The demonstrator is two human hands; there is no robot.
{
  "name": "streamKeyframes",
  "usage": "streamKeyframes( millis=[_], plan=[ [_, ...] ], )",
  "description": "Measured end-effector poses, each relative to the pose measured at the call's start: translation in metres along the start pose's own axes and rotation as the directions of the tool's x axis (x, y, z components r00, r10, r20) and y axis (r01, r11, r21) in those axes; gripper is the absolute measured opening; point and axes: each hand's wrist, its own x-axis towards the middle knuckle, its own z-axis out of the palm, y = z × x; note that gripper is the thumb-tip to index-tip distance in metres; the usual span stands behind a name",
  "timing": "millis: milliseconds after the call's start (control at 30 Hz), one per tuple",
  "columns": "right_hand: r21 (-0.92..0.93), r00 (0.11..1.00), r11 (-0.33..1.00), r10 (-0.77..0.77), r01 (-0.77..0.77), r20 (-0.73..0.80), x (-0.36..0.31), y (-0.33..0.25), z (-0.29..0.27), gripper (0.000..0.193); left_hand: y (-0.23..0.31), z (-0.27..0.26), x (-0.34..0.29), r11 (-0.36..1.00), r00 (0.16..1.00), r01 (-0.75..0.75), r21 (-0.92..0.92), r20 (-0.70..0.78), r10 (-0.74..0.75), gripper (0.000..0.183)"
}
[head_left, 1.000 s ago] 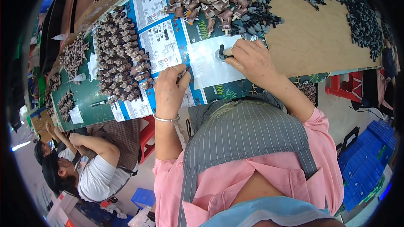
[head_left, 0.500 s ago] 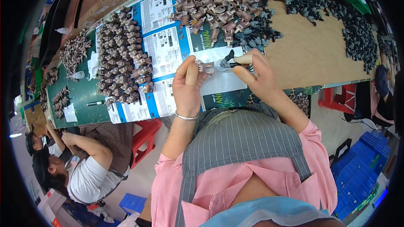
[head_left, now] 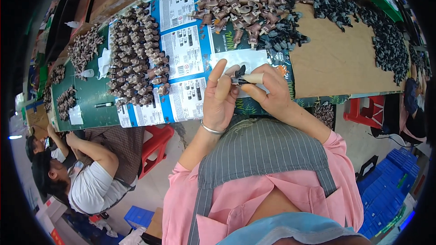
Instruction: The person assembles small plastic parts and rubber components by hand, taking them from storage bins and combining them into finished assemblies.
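Note:
My left hand [head_left: 219,109], with covered fingertips, is closed around a small brownish figure torso [head_left: 232,70], mostly hidden by the fingers. My right hand [head_left: 278,94], also with fingertip covers, pinches a small pair of grey-and-black figure legs [head_left: 241,71]. Legs and torso meet between the two hands, above the table's near edge; whether they are joined I cannot tell. Beyond the hands lies a white sheet [head_left: 259,56]. Further back is a heap of brown figure torsos [head_left: 250,18], with grey-and-black legs [head_left: 277,43] beside it.
Rows of brown figures [head_left: 136,59] stand on printed sheets [head_left: 181,52] at left. More dark legs [head_left: 390,54] lie along brown cardboard [head_left: 331,59] at right. A seated co-worker [head_left: 93,177] is at lower left, near a red stool [head_left: 156,147]. Blue crates [head_left: 390,177] stand at lower right.
The torso and the legs, held apart before, have come together between my hands. My left hand has shifted right and nearer to me; the right hand has turned inward toward it.

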Motion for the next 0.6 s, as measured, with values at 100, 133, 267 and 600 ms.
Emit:
streamKeyframes(
  millis=[100, 133, 267, 600],
  plan=[
    [-0.012, 0.999, 0.999, -0.045, 0.045, -0.013, 0.000, -0.005, 0.001, 0.020, 0.008, 0.005, -0.006, 0.999, 0.999, 0.016, -0.032, 0.048, -0.014, 0.043],
    [-0.004, 0.999, 0.999, -0.035, 0.035, -0.002, 0.000, -0.005, 0.002, 0.021, 0.009, 0.007, -0.008, 1.000, 0.999, 0.015, 0.006, 0.040, -0.016, 0.043],
    [-0.027, 0.995, 0.996, -0.082, 0.083, 0.052, -0.002, -0.008, 0.007, 0.020, 0.015, -0.007, -0.010, 0.933, 0.999, 0.001, 0.360, 0.049, -0.020, 0.049],
    [-0.002, 0.993, 0.996, -0.090, 0.090, 0.082, -0.005, -0.020, 0.024, 0.020, 0.019, -0.020, -0.019, 0.997, 0.997, -0.072, -0.004, 0.031, 0.072, 0.063]
  ],
)
